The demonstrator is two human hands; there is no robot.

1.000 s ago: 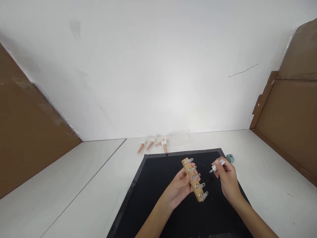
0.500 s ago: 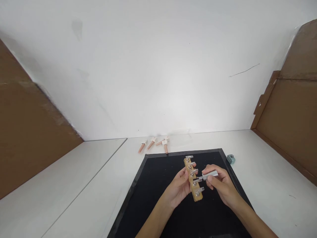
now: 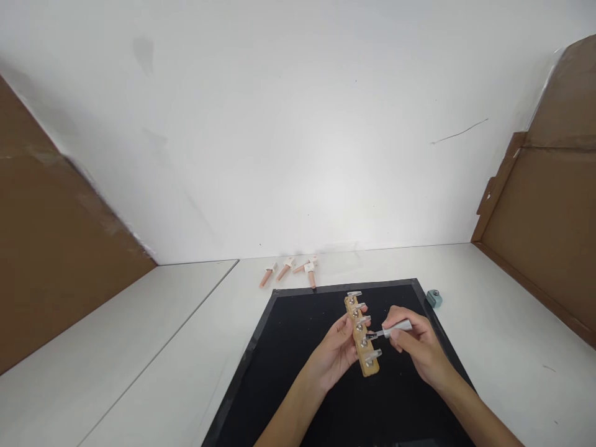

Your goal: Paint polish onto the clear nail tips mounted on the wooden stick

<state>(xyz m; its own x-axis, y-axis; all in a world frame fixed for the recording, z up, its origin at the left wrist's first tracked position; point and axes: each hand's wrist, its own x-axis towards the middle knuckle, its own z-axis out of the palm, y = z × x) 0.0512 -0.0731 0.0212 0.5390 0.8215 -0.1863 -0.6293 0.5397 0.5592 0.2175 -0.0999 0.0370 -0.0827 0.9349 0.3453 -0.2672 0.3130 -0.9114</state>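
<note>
Wooden strip [image 3: 361,335], studded with five small metal clips, sat pinched upright in my left hand [image 3: 336,352] above the black mat [image 3: 288,360], fingers curled behind it and thumb on its edge. A second earlier my right hand [image 3: 416,349] had hovered off to that hand's far side; now it had closed in, gripping a silver driver [image 3: 395,328] whose tip met the fourth clip from the top, which I judged meant fastening had begun. Beyond the left hand, past the mat's far edge, lay several pink pegs [image 3: 291,269] on the white table [image 3: 139,372]; a small green block [image 3: 433,298] rested beyond the right hand. Nothing stood between the hands.
</note>
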